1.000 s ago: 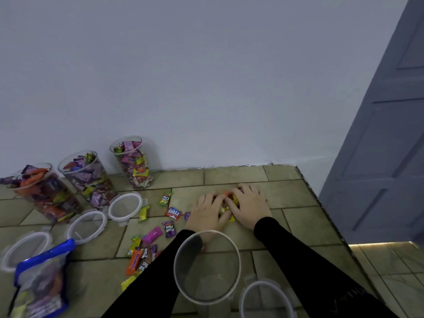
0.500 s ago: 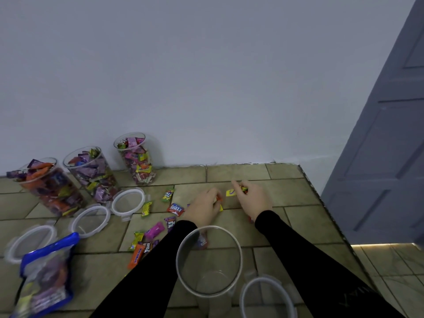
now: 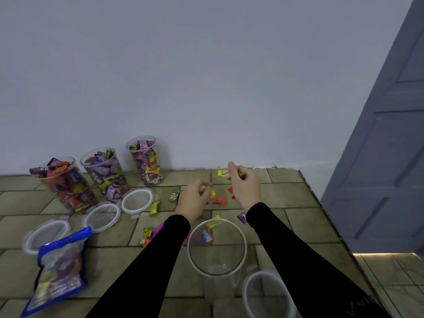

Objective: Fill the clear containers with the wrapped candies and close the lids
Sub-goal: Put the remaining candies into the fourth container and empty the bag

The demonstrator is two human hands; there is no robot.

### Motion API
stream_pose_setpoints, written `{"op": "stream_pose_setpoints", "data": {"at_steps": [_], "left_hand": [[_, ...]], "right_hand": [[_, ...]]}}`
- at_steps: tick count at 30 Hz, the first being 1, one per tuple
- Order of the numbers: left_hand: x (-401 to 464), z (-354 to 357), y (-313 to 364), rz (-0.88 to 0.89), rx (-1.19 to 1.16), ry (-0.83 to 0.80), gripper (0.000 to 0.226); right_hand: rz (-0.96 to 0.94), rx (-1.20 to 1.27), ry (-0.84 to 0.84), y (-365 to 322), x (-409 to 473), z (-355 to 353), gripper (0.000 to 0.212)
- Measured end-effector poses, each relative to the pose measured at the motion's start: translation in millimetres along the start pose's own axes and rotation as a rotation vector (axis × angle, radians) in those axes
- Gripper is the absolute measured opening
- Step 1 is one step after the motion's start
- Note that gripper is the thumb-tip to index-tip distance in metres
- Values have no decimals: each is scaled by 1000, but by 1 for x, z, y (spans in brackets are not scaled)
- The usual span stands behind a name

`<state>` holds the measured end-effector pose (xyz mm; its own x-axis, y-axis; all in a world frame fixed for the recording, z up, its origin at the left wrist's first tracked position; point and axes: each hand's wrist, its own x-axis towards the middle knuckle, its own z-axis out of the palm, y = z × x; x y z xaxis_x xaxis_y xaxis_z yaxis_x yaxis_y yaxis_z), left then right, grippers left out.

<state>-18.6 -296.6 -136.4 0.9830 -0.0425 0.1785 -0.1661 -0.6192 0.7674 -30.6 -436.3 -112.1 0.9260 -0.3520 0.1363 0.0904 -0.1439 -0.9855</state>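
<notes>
in the head view the left hand (image 3: 195,200) and the right hand (image 3: 244,184) each held wrapped candies in curled fingers, apart, beyond the empty clear container (image 3: 216,246). it was best to bring both over its mouth before letting go. the number of candies inside each fist was hidden

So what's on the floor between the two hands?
Head view: an orange candy and a red one lie between the left hand and right hand.

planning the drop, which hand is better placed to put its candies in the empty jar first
Left, probably. The left hand grips candies just beyond the empty jar; the right hand also grips candies but sits farther back, nearer the wall.
</notes>
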Motion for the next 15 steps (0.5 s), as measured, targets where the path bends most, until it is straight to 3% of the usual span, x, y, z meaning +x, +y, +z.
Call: {"op": "stream_pose_setpoints", "data": {"at_steps": [8, 15], "left_hand": [[-20, -41, 40, 36, -474, 207, 10], [-61, -68, 83, 152, -583, 281, 14]], "right_hand": [[-17, 319, 69, -65, -29, -14, 39], [-33, 464, 22, -103, -74, -21, 40]]}}
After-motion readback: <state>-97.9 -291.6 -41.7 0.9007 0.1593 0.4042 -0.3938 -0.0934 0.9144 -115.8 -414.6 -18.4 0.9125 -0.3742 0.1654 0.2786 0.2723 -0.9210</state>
